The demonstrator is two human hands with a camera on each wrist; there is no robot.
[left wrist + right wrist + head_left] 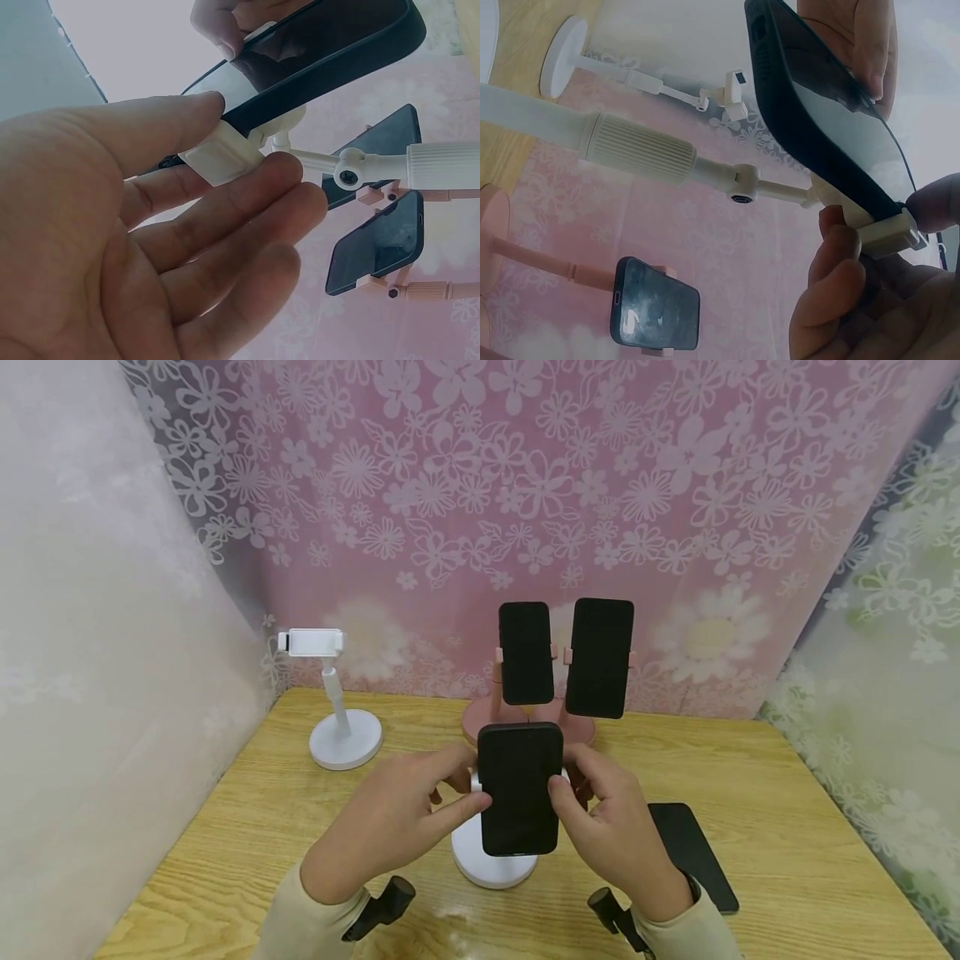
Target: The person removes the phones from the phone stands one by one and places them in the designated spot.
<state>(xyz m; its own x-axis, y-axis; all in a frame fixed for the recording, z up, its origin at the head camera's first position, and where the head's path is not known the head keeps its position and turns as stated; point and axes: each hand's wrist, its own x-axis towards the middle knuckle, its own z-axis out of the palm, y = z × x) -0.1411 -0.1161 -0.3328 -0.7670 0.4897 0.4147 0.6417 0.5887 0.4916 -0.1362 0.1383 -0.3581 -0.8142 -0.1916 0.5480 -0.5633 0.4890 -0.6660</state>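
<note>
Floral curtain [480, 510] behind wooden tabletop [787, 793]. 2 hands [401, 814] [611, 827] pinch black phone [521, 793] on white stand [491, 870]; far: 2 phones [527, 652] [600, 656], pink stands [477, 717] [579, 727].

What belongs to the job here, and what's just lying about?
Job:
black rectangular phone, between left hand and right hand
white plastic round-based stand

Apparently just about:
empty white round-based stand
black phones on two pink round-based stands
flat-lying black phone

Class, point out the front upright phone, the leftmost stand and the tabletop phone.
Front upright phone [521, 792]: head view, middle of screen.
Leftmost stand [332, 687]: head view, stem.
Tabletop phone [694, 855]: head view, topside.
</note>
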